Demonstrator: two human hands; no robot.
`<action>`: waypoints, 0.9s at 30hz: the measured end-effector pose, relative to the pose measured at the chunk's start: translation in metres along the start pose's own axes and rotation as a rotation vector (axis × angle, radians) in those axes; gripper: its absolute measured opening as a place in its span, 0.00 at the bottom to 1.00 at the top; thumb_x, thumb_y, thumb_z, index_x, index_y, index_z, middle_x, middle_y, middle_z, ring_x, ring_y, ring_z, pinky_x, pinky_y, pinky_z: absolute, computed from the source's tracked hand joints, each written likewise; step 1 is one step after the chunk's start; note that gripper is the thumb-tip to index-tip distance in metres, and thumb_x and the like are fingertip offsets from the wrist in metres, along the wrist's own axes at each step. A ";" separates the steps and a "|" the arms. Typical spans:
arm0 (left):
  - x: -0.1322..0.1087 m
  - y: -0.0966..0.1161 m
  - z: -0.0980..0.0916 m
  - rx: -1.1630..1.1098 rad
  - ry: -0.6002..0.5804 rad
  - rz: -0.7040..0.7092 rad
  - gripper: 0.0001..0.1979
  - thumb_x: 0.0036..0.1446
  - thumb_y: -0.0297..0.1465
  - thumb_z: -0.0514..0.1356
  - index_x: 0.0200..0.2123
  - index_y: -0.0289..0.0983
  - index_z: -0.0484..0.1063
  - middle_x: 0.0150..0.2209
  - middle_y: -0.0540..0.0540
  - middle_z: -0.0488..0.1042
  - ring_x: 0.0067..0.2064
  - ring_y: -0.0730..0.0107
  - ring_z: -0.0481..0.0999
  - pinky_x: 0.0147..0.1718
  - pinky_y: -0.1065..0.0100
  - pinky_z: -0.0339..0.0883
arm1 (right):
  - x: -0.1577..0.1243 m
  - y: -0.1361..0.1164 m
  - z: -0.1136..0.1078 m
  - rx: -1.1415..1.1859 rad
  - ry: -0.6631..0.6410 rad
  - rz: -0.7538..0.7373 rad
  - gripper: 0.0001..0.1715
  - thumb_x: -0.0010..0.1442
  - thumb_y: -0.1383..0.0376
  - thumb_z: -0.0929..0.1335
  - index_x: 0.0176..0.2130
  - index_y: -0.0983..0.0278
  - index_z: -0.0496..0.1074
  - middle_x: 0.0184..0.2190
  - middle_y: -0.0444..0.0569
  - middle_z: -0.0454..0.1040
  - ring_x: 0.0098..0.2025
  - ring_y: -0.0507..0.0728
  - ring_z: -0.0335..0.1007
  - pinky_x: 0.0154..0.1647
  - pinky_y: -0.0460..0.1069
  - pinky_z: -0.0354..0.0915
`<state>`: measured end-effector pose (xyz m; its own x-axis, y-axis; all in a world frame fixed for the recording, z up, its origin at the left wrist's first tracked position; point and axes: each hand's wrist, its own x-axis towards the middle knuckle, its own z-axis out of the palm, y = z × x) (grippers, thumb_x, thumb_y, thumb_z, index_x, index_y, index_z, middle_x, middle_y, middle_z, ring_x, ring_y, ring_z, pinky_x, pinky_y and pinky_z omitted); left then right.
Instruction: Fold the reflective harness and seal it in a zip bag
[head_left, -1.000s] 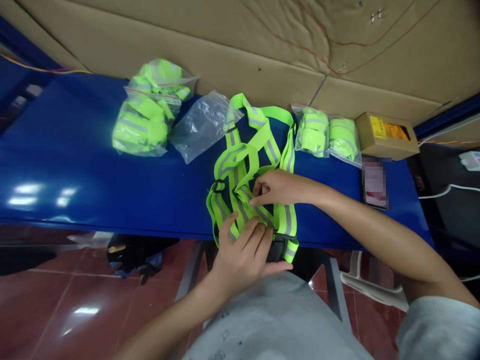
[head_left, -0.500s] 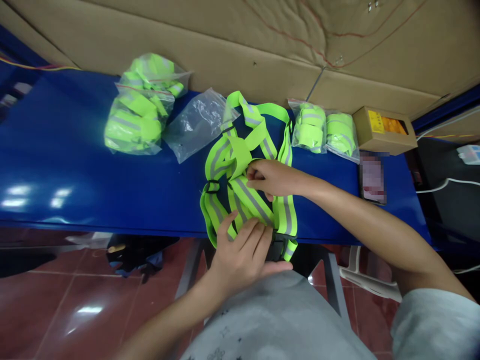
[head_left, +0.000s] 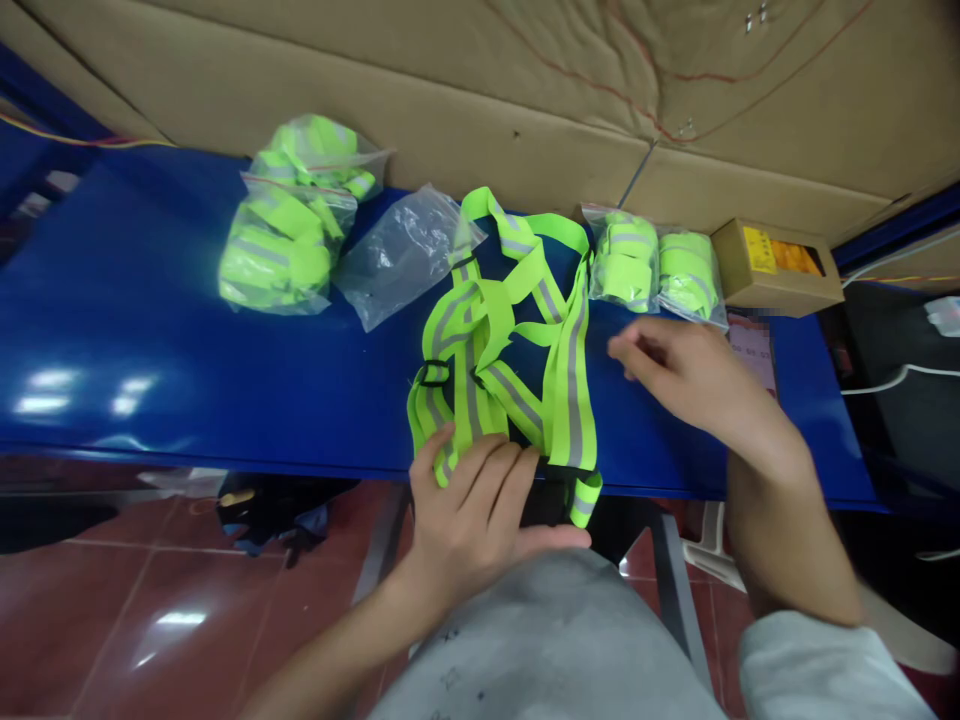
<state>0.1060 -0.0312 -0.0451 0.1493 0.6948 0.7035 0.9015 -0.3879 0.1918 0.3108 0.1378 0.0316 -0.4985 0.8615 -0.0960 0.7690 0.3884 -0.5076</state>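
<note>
A neon yellow-green reflective strap vest (head_left: 510,350) lies spread on the blue table (head_left: 150,340), its lower end hanging over the near edge. My left hand (head_left: 476,515) rests flat on that lower end, fingers stretched out over the straps and a black buckle. My right hand (head_left: 686,375) hovers to the right of the vest, off the straps, fingers loosely curled with nothing in them. An empty clear plastic bag (head_left: 405,250) lies just left of the vest's top.
Bagged folded vests (head_left: 289,225) sit at the back left, and two smaller bagged ones (head_left: 656,270) at the back right. A small cardboard box (head_left: 776,265) stands beside them. Cardboard sheets (head_left: 525,90) line the wall behind. White cables (head_left: 892,380) trail at the right.
My right hand let go of the straps in the vest's middle and moved right, off the vest. The straps now lie flatter. My left hand stayed on the lower end.
</note>
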 end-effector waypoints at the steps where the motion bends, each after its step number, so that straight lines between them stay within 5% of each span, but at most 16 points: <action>1: 0.001 0.000 0.000 0.001 0.025 -0.009 0.30 0.67 0.55 0.62 0.43 0.30 0.78 0.36 0.39 0.84 0.41 0.52 0.85 0.62 0.44 0.63 | -0.010 0.011 0.003 0.129 -0.098 0.121 0.21 0.74 0.53 0.65 0.34 0.61 0.74 0.29 0.48 0.79 0.27 0.54 0.72 0.30 0.50 0.62; 4: 0.005 0.001 0.001 -0.012 0.086 -0.020 0.27 0.69 0.53 0.61 0.42 0.31 0.77 0.34 0.39 0.84 0.40 0.53 0.84 0.59 0.46 0.64 | -0.026 0.030 0.032 0.318 -0.320 0.208 0.25 0.72 0.47 0.64 0.37 0.62 0.77 0.30 0.49 0.81 0.24 0.55 0.77 0.21 0.49 0.66; 6: 0.006 0.003 0.003 -0.023 0.117 -0.024 0.27 0.69 0.53 0.60 0.42 0.32 0.76 0.33 0.40 0.83 0.39 0.54 0.84 0.59 0.47 0.64 | -0.025 0.030 0.058 0.672 -0.471 0.286 0.27 0.67 0.43 0.68 0.34 0.63 0.78 0.26 0.48 0.80 0.24 0.56 0.77 0.22 0.49 0.70; 11: 0.008 0.005 0.004 -0.018 0.123 -0.047 0.26 0.70 0.53 0.59 0.43 0.33 0.75 0.33 0.40 0.83 0.39 0.53 0.84 0.57 0.47 0.65 | -0.011 0.012 0.088 1.251 -0.403 0.421 0.18 0.54 0.54 0.81 0.39 0.63 0.83 0.32 0.46 0.84 0.31 0.52 0.79 0.29 0.44 0.73; 15: 0.008 -0.001 0.000 -0.012 0.126 -0.053 0.26 0.70 0.52 0.60 0.44 0.33 0.75 0.35 0.39 0.83 0.39 0.52 0.83 0.56 0.47 0.66 | -0.023 0.009 0.085 1.577 -0.501 0.413 0.21 0.58 0.55 0.80 0.48 0.62 0.82 0.38 0.46 0.85 0.36 0.53 0.81 0.40 0.46 0.77; 21: 0.011 -0.005 -0.001 -0.022 0.171 -0.091 0.27 0.70 0.53 0.59 0.44 0.32 0.75 0.35 0.39 0.82 0.39 0.52 0.83 0.55 0.48 0.66 | -0.055 0.005 0.095 1.760 -0.616 0.437 0.24 0.57 0.62 0.80 0.53 0.60 0.79 0.31 0.40 0.80 0.28 0.49 0.75 0.32 0.44 0.73; 27: 0.012 -0.005 -0.002 -0.037 0.164 -0.092 0.26 0.71 0.53 0.58 0.45 0.34 0.76 0.36 0.39 0.83 0.40 0.52 0.82 0.56 0.48 0.66 | -0.062 -0.001 0.104 1.816 -0.559 0.363 0.21 0.60 0.53 0.80 0.49 0.61 0.80 0.32 0.42 0.80 0.29 0.50 0.74 0.32 0.44 0.72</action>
<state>0.1023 -0.0223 -0.0359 -0.0046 0.6215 0.7834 0.8921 -0.3513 0.2840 0.2993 0.0504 -0.0515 -0.7700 0.4815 -0.4187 -0.2369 -0.8250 -0.5131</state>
